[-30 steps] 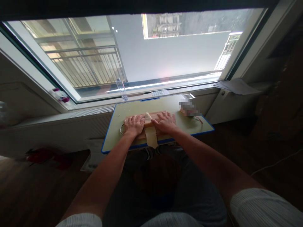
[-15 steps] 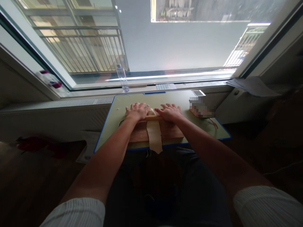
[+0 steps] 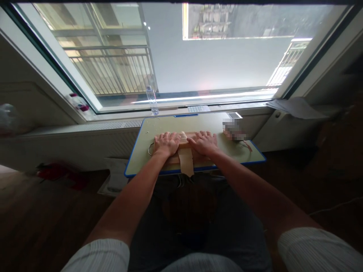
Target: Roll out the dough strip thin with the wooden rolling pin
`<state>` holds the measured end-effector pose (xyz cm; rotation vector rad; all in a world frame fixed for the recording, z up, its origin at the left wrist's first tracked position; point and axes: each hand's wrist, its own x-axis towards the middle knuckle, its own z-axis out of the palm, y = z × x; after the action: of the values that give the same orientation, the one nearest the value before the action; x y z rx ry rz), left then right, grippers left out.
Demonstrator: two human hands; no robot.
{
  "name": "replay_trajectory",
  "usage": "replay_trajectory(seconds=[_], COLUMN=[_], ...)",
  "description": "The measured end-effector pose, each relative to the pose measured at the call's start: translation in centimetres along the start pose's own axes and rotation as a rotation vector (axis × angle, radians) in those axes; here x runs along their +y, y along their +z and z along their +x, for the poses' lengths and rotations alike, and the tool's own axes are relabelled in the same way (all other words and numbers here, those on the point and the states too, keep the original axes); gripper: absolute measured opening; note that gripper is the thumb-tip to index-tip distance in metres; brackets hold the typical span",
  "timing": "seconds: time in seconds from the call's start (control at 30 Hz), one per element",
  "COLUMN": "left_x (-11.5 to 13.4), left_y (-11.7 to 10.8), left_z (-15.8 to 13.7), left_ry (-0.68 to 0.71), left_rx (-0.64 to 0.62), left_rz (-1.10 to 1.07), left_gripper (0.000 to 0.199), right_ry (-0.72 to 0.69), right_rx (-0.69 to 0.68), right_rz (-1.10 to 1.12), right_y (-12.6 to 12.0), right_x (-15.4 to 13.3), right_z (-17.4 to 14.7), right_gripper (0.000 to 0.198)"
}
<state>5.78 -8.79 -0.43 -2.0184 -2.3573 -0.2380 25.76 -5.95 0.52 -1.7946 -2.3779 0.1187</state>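
A wooden rolling pin (image 3: 184,145) lies crosswise on a wooden board (image 3: 172,160). My left hand (image 3: 166,143) is closed over the pin's left part from above, knuckles up. Over its right part my right hand (image 3: 203,142) is bent in the same way, thumb pointing inward. Between the hands, a pale flat strip of dough (image 3: 186,162) passes under the pin and hangs past the table's near edge. A thicker lump of the dough (image 3: 183,135) shows beyond the pin. Both ends of the pin are hidden under my hands.
The board rests on a pale-green table (image 3: 167,124) with blue edging. A blurred-out item (image 3: 235,130) sits at its right. A clear bottle (image 3: 152,101) stands on the windowsill, a pink-capped bottle (image 3: 79,102) at its left, papers (image 3: 296,109) at its right.
My hands and the rolling pin have come nearer to me over the dough strip, and less of the board shows. The view has also shifted, with more window in sight.
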Motion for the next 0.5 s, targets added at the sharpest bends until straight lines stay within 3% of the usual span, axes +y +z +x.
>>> replay_trajectory(seconds=[0.23, 0.5], left_x=[-0.3, -0.2], left_y=[0.0, -0.7], left_z=[-0.7, 3.4], left_ry=[-0.013, -0.035], left_rx=[-0.008, -0.143], left_rz=[-0.005, -0.057], left_gripper=[0.070, 0.075], right_ry=[0.015, 0.004], right_rx=[0.026, -0.118], right_rz=[0.030, 0.008], right_y=[-0.1, -1.4], right_x=[-0.3, -0.2], right_z=[-1.1, 2.3], right_gripper=[0.081, 0.079])
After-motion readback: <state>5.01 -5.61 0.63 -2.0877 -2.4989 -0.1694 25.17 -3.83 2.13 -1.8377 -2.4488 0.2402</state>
